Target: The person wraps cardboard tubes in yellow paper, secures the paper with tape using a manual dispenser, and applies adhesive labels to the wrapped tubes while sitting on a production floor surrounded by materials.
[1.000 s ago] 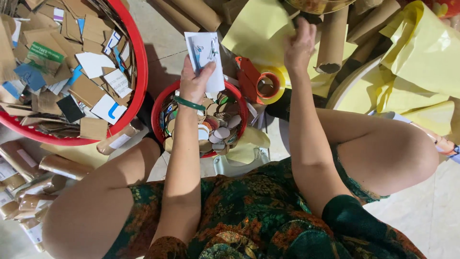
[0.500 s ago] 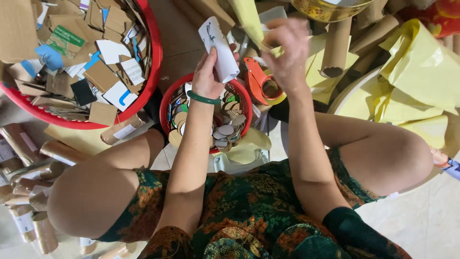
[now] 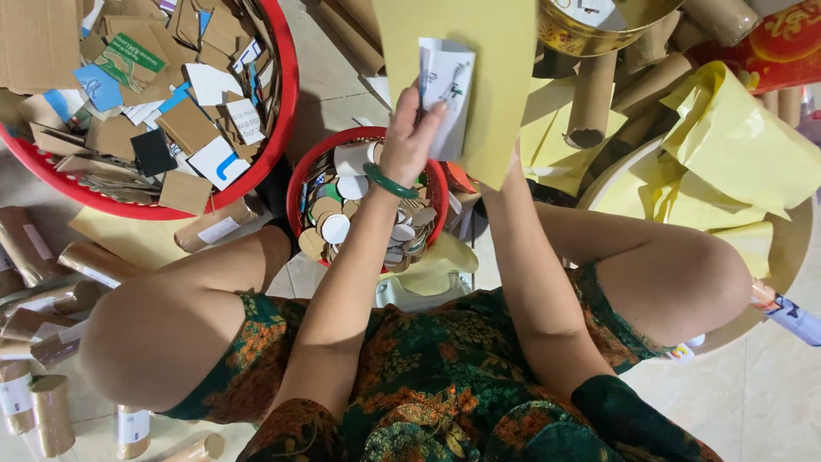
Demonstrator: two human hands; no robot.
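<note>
My left hand point(image 3: 409, 137), with a green bangle at the wrist, grips a white printed card piece point(image 3: 445, 94) and holds it up against a large yellow paper sheet point(image 3: 479, 77). My right hand is hidden behind that sheet; only its forearm point(image 3: 530, 257) shows, reaching up under the sheet's lower edge. Both hands hover above a small red bowl point(image 3: 299, 184) filled with several round cardboard discs, set between my knees.
A big red basin point(image 3: 282, 103) of cardboard scraps sits at the upper left. Cardboard tubes point(image 3: 590, 103) lie at the top and along the left floor point(image 3: 34, 248). Crumpled yellow paper point(image 3: 735, 145) fills a round tray at right. A gold bowl point(image 3: 590, 30) stands at the top.
The right hand pulled a yellow sheet from the pile at the back towards me, and it now stands behind the white card. The left hand lifted the card to meet it.
</note>
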